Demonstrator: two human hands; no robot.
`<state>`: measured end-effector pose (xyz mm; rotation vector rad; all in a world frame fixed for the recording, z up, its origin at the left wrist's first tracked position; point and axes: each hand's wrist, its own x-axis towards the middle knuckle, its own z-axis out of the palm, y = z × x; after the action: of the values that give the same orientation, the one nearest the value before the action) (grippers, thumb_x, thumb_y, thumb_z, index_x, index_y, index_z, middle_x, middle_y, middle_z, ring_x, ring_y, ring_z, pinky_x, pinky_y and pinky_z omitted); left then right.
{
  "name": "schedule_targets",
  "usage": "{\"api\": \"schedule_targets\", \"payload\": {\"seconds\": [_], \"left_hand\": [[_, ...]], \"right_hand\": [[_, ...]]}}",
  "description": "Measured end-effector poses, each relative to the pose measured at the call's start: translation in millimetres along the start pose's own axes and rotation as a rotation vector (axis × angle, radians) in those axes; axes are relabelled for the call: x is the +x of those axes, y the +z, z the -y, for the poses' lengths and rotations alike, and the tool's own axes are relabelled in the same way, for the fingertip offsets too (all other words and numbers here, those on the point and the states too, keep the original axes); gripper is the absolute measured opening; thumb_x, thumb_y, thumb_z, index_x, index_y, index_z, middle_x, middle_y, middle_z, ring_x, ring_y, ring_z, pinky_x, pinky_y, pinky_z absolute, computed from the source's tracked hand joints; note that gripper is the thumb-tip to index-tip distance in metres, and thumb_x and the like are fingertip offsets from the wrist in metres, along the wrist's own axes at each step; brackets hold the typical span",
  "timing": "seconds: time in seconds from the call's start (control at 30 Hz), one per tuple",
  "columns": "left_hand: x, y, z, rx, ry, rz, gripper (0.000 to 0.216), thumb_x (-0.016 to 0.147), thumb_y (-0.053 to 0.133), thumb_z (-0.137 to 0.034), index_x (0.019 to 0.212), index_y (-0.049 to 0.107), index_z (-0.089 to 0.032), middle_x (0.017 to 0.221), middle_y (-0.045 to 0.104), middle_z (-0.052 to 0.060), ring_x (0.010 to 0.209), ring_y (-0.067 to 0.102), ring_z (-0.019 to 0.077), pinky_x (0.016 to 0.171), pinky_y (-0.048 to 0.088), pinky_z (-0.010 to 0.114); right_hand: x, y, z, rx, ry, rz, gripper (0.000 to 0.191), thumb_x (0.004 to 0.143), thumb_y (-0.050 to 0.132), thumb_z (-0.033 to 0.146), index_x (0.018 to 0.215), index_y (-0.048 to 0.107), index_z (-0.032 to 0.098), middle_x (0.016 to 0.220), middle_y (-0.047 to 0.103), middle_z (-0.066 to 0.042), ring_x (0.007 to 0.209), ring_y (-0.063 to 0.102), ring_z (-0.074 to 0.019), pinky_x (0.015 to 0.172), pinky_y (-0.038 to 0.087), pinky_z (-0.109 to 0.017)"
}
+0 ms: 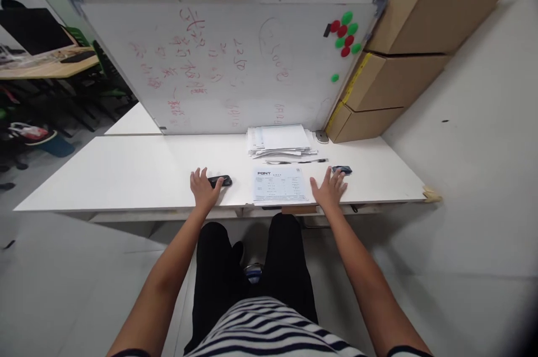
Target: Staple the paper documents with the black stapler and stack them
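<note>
My left hand (204,189) rests on the white desk with its fingers spread. Its thumb lies at the left end of a small black oblong object (223,181), whose kind I cannot make out. On the right, my right hand (329,188) also lies open, fingers apart. Just beyond its fingertips is a small dark bluish object (342,169), too small to name; whether they touch is unclear. Between the hands lies a printed paper form (279,184) headed "PONY", flat near the desk's front edge.
Behind the form are a thin dark pen-like stick (296,161) and a stack of papers (279,138). A whiteboard (247,65) with red writing and magnets leans at the desk's back. Cardboard boxes (374,82) are piled at the right, beside the wall (474,177).
</note>
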<state>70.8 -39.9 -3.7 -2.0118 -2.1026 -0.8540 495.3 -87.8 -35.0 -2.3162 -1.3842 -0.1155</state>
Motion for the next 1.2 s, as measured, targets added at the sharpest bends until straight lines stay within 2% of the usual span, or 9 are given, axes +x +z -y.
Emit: {"api": "schedule_targets", "payload": {"seconds": [0.1,0.17,0.3,0.43,0.5,0.67,0.9,1.03,1.2], "left_hand": [[5,-4,-37,0.086,0.096,-0.057,0.07,0.09,0.04,-0.057,0.144,0.032,-0.012,0.156,0.015,0.021,0.145,0.002,0.0378,0.113,0.005,0.059],[19,-1,-78,0.073,0.223,-0.044,0.068,0.091,0.039,-0.056,0.144,0.033,-0.015,0.157,0.014,0.018,0.146,0.0,0.0351,0.114,0.003,0.057],[75,23,-171,0.001,0.609,0.188,0.06,0.092,0.037,-0.053,0.143,0.037,-0.021,0.156,0.023,0.011,0.147,0.007,0.0294,0.116,0.011,0.048],[135,65,-227,0.124,0.698,0.449,0.076,0.085,0.052,-0.056,0.146,0.03,-0.016,0.158,0.018,0.015,0.146,0.009,0.0332,0.113,0.021,0.047],[154,82,-237,0.193,0.703,0.566,0.08,0.081,0.057,-0.055,0.145,0.03,-0.017,0.156,0.022,0.016,0.145,0.014,0.0341,0.111,0.027,0.045],[169,97,-237,0.208,0.708,0.719,0.054,0.083,0.055,-0.049,0.13,0.047,-0.024,0.133,0.056,0.011,0.116,0.055,0.0289,0.089,0.044,0.036],[183,82,-229,0.061,0.66,0.831,0.046,0.084,0.047,-0.057,0.117,0.059,-0.026,0.118,0.065,0.007,0.101,0.061,0.0242,0.079,0.044,0.029],[194,76,-225,0.043,0.618,0.718,0.047,0.093,0.029,-0.048,0.093,0.066,-0.02,0.096,0.07,0.01,0.088,0.063,0.0237,0.072,0.044,0.03],[184,78,-224,0.122,0.611,0.62,0.037,0.09,0.035,-0.038,0.086,0.067,-0.021,0.097,0.069,0.01,0.092,0.062,0.0249,0.074,0.043,0.031]], "right_hand": [[0,4,-2,0.032,-0.191,-0.034,0.078,0.091,0.033,0.059,0.151,0.02,0.009,0.158,0.008,-0.021,0.146,0.001,-0.0354,0.113,0.013,-0.06],[2,6,-4,0.085,-0.351,0.014,0.065,0.095,0.028,0.05,0.145,0.036,0.008,0.156,0.022,-0.018,0.146,0.009,-0.0295,0.115,0.018,-0.051],[8,7,-7,0.104,-0.462,0.131,0.056,0.099,0.018,0.037,0.137,0.049,0.009,0.149,0.039,-0.014,0.143,0.024,-0.0231,0.116,0.022,-0.04],[15,2,-5,0.025,-0.422,0.28,0.057,0.099,0.022,0.039,0.144,0.039,0.01,0.154,0.03,-0.014,0.144,0.023,-0.0265,0.117,0.018,-0.044],[17,-1,-3,0.017,-0.414,0.327,0.057,0.099,0.02,0.039,0.147,0.034,0.012,0.156,0.025,-0.012,0.145,0.02,-0.0253,0.117,0.017,-0.044],[19,-5,-2,0.031,-0.391,0.321,0.057,0.099,0.016,0.04,0.147,0.034,0.015,0.157,0.023,-0.009,0.146,0.017,-0.0226,0.118,0.015,-0.041],[19,-4,-3,0.044,-0.384,0.331,0.058,0.099,0.015,0.042,0.147,0.034,0.015,0.157,0.024,-0.009,0.146,0.017,-0.0223,0.118,0.014,-0.041],[19,-3,-4,0.035,-0.381,0.32,0.057,0.099,0.017,0.042,0.147,0.035,0.015,0.157,0.024,-0.009,0.146,0.018,-0.0223,0.117,0.015,-0.041],[18,-3,-4,0.038,-0.384,0.323,0.058,0.099,0.018,0.043,0.147,0.035,0.015,0.157,0.024,-0.01,0.146,0.018,-0.0233,0.118,0.015,-0.041]]}}
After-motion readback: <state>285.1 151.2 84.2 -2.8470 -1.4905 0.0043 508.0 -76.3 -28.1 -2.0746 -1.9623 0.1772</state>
